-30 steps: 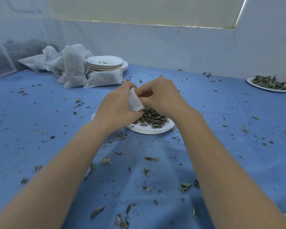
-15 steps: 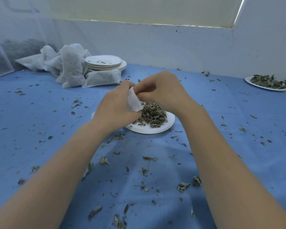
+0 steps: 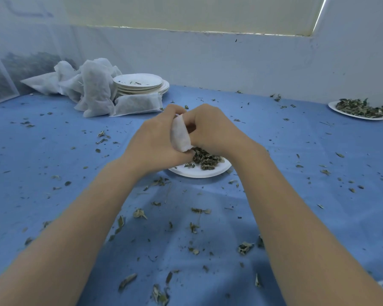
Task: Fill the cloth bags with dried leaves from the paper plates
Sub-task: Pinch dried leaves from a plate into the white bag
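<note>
Nearest the front edge of the blue cloth-covered bench [image 3: 53, 164], crumbled dry leaf scraps [image 3: 244, 247] lie scattered. Beyond them, near the bench's middle, the left hand [image 3: 155, 143] and the right hand [image 3: 215, 129] meet over a white round paper plate [image 3: 199, 172] carrying a small heap of dark dried leaves [image 3: 206, 159]. Both hands have their fingers curled around a small white cloth bag [image 3: 180, 134]; the left grips its side, the right pinches at its top edge, though whether the mouth is open is hidden. The bag looks limp, thin and very light, so it is best taken by the mouth's rim. The leaves seem brittle and likely to crumble and spill. Toward the far left corner lie filled white cloth bags [image 3: 93, 93] beside a stack of emptied white paper plates [image 3: 139, 83]. At the far right edge sits another white leaf-laden plate [image 3: 358, 109].
</note>
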`<state>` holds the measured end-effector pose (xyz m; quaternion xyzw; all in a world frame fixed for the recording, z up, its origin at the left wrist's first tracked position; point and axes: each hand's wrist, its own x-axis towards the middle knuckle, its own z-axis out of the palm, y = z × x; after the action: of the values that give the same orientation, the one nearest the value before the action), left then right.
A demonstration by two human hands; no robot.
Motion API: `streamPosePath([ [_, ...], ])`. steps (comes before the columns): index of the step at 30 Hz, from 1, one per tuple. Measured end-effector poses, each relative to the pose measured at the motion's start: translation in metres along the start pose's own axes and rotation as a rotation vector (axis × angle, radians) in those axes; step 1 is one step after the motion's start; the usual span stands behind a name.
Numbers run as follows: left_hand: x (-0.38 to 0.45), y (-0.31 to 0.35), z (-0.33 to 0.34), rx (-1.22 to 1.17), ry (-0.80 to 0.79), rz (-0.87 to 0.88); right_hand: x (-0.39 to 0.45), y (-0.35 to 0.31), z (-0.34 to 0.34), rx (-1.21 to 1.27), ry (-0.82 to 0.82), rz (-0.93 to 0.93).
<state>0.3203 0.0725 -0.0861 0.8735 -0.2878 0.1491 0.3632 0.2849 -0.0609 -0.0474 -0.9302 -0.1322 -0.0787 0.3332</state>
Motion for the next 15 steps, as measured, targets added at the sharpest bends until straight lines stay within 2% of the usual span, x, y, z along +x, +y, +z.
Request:
streamPosePath([
  [5,0.000,-0.011,-0.013,0.129,-0.035,-0.027,-0.006,0.013,-0.014,0.261,0.037,-0.054],
  [8,0.000,-0.018,-0.018,0.194,-0.008,-0.043,-0.008,0.022,-0.020,0.402,0.081,-0.003],
  [9,0.001,-0.020,-0.020,0.203,-0.002,-0.054,-0.008,0.027,-0.023,0.344,0.119,0.038],
  [11,0.001,-0.024,-0.022,0.205,0.003,-0.063,-0.006,0.037,-0.026,0.043,0.143,0.155],
  [13,0.001,-0.025,-0.023,0.208,0.008,-0.060,-0.005,0.044,-0.027,-0.215,0.054,0.294],
  [15,0.002,-0.025,-0.023,0.210,0.010,-0.065,-0.006,0.046,-0.023,-0.305,-0.054,0.395],
])
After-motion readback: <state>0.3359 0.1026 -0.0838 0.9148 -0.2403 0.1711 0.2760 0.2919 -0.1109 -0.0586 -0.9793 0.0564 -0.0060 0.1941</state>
